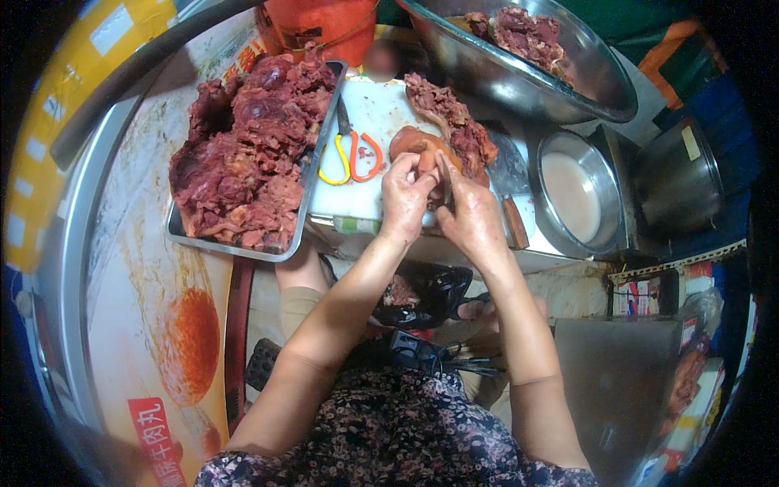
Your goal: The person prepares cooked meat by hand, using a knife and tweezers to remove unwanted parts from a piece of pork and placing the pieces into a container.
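Observation:
My left hand (pixel 406 193) and my right hand (pixel 473 207) meet over the white cutting board (pixel 389 109), both gripping a smooth orange-brown piece of meat (pixel 420 145). A long strip of dark red meat (pixel 453 115) lies just beyond and to the right of it. Left of my hands, scissors (pixel 350 152) with one yellow and one orange handle loop rest on the board among small meat scraps. At the board's right side lies a cleaver (pixel 515 222) with a wooden handle, its blade partly hidden.
A metal tray (pixel 307 201) heaped with dark red meat stands at the left. A large steel basin (pixel 572 100) with more meat and an orange bucket (pixel 328 27) are at the back. To the right are a steel bowl (pixel 569 195) of cloudy liquid and a metal pot (pixel 675 176).

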Demonstrator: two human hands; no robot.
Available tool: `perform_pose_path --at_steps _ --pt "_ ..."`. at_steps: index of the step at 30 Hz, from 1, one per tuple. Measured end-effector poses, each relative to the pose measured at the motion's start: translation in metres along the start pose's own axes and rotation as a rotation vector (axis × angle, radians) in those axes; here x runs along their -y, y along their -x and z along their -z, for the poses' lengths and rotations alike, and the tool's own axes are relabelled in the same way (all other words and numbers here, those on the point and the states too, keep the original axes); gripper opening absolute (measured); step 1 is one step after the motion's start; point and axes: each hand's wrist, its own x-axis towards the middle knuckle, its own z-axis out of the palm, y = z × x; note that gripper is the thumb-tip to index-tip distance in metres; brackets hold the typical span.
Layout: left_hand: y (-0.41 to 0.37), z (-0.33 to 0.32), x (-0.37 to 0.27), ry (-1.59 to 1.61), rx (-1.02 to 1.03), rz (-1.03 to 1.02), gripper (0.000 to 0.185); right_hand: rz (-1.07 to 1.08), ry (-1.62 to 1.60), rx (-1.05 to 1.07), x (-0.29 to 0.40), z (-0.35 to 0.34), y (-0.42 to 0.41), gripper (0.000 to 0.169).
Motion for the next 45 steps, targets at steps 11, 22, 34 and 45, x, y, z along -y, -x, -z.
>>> perform_pose_path --at_steps 11,22,34,45 --pt "0.0 0.005 -0.003 -0.025 0.097 0.021 0.017 -0.318 -0.733 -0.161 -0.011 -0.002 -0.037 0.019" --pt "0.0 0.008 -0.004 0.039 0.151 0.063 0.017 -0.341 -0.663 -0.253 -0.024 -0.002 -0.034 0.015" --pt "0.001 0.012 -0.001 0.093 0.152 0.106 0.016 -0.275 -0.516 -0.297 -0.027 -0.01 -0.032 0.015" --pt "0.0 0.014 -0.001 0.091 0.15 0.132 0.017 -0.155 -0.443 -0.365 -0.029 -0.019 -0.033 0.016"
